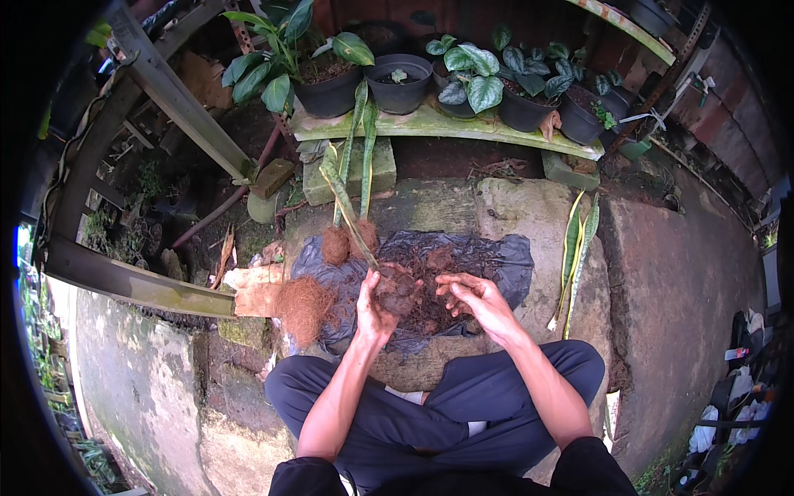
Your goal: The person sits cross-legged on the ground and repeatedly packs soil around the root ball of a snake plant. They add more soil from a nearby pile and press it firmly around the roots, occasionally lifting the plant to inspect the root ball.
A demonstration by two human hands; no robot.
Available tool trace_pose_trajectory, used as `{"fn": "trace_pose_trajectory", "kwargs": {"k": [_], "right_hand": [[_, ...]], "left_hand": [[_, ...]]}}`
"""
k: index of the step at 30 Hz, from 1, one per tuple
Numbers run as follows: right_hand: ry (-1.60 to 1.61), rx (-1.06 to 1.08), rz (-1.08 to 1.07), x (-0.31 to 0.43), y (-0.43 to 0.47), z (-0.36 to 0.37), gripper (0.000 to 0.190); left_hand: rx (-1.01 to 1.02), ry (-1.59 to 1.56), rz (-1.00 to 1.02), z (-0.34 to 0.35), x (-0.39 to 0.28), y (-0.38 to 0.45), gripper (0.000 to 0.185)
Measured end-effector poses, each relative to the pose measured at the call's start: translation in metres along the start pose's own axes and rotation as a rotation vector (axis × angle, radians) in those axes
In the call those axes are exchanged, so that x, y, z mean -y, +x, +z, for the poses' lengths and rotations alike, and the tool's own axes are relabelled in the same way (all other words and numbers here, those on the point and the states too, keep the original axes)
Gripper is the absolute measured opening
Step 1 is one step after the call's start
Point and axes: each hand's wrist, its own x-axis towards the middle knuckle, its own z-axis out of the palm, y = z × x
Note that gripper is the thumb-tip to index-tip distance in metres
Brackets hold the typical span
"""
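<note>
My left hand (376, 310) holds a dark ball of soil and roots (397, 290) at the base of a snake plant leaf (347, 208), which leans up and to the left. To the right of the ball, my right hand (474, 299) is raised with its fingers partly curled and apart, holding nothing that I can see. Below both hands, a black plastic sheet (518, 263) bears loose dark soil and fibres. Two fibre-wrapped root balls (335, 245) with upright snake plant leaves stand at its upper left. A heap of brown coconut fibre (304, 310) lies at its left edge.
Loose snake plant leaves (582, 260) lie on the concrete at the right. Beyond the sheet, potted plants (329, 93) line a mossy board (434, 128) raised on blocks (378, 167). A metal frame (180, 297) stands at the left, its lower bar beside a wood piece (254, 291).
</note>
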Motion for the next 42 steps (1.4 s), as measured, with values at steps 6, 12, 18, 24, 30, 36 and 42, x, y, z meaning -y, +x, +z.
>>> {"fn": "trace_pose_trajectory", "kwargs": {"k": [6,12,18,24,30,36,42], "right_hand": [[-0.631,-0.010,-0.228,-0.007,-0.001,-0.019,0.032],[-0.815,0.080,-0.046,0.021,-0.010,-0.010,0.037],[-1.015,0.128,-0.250,0.016,-0.013,-0.012,0.038],[-1.058,0.126,-0.148,0.021,-0.016,-0.007,0.045],[-1.077,0.056,-0.266,0.019,-0.017,-0.005,0.039],[-0.843,-0.063,-0.369,0.016,-0.012,0.000,0.040],[-0.691,-0.088,-0.449,0.005,-0.015,0.012,0.039]], "left_hand": [[-0.024,0.084,0.021,0.001,-0.009,0.002,0.032],[0.023,0.093,0.037,0.000,-0.010,0.001,0.030],[0.039,0.131,0.040,0.005,-0.006,0.000,0.030],[0.055,0.138,0.008,0.003,-0.003,0.000,0.032],[0.095,0.128,-0.026,0.002,-0.003,0.000,0.036],[-0.032,0.115,-0.101,0.016,0.001,-0.013,0.045],[0.024,0.383,-0.086,0.011,0.016,-0.024,0.047]]}}
